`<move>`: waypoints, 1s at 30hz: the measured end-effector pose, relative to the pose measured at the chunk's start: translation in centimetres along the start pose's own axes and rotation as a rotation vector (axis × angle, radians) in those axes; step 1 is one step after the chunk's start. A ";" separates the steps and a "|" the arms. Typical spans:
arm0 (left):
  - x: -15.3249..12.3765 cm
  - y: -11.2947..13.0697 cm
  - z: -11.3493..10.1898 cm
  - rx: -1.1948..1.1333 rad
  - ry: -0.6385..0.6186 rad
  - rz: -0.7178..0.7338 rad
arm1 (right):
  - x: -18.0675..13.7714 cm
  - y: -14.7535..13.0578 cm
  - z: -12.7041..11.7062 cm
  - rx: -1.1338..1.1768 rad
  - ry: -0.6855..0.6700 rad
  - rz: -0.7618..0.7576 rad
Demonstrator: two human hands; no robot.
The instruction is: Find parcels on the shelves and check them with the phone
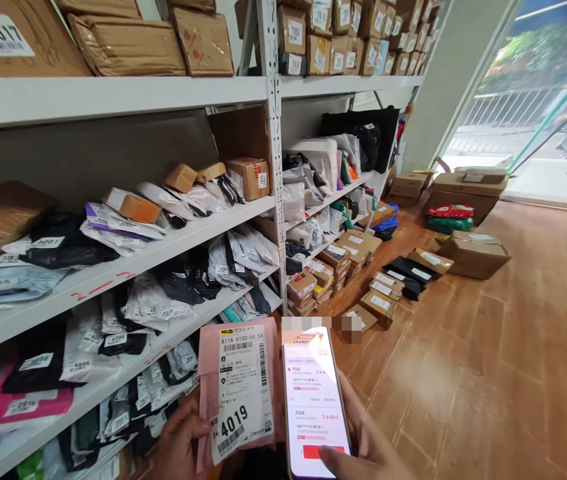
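Observation:
My left hand grips a pink parcel bag at the bottom centre, thumb across its lower left corner. A white shipping label on the bag shows the number 4019. My right hand holds a smartphone upright just right of the parcel, with the thumb resting near a red button at the bottom of its lit screen. The phone's left edge overlaps the bag's right edge.
White metal shelving runs along the left, packed with black, grey and white mailer bags and small cartons. Cardboard boxes and parcels lie on the wooden floor ahead. A glass front stands at the far right.

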State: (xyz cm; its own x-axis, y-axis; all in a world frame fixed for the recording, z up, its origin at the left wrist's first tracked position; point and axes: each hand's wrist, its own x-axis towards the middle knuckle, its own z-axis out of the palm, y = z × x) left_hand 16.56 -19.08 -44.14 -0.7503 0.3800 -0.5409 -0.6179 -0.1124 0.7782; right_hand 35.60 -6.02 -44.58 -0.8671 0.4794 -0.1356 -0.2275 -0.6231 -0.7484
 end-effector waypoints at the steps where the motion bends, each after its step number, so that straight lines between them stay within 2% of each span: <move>1: 0.1 0.0 0.0 0.001 0.000 0.004 | 0.0 0.1 0.0 0.005 0.004 -0.001; 8: 1.0 -0.8 -0.8 0.034 -0.084 0.074 | -0.3 0.1 0.5 0.060 0.037 0.044; 12: 1.2 -0.6 -0.9 0.031 -0.136 0.037 | -0.2 0.0 0.4 0.045 0.046 0.062; 22: 1.2 0.9 0.4 0.135 -0.058 0.012 | 0.5 -1.4 1.1 0.026 -0.093 -0.014; 26: 1.6 0.7 0.3 0.107 -0.027 0.023 | 0.6 -1.8 1.3 0.008 -0.114 0.002; 30: 1.6 0.8 0.5 0.091 -0.016 -0.031 | 0.8 -1.6 1.2 0.015 -0.106 -0.002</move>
State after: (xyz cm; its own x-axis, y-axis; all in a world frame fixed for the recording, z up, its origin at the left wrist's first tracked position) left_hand 15.03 -18.09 -44.23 -0.7266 0.3968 -0.5608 -0.6166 -0.0167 0.7871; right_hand 34.74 -5.40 -42.70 -0.9083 0.4134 -0.0640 -0.2353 -0.6314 -0.7390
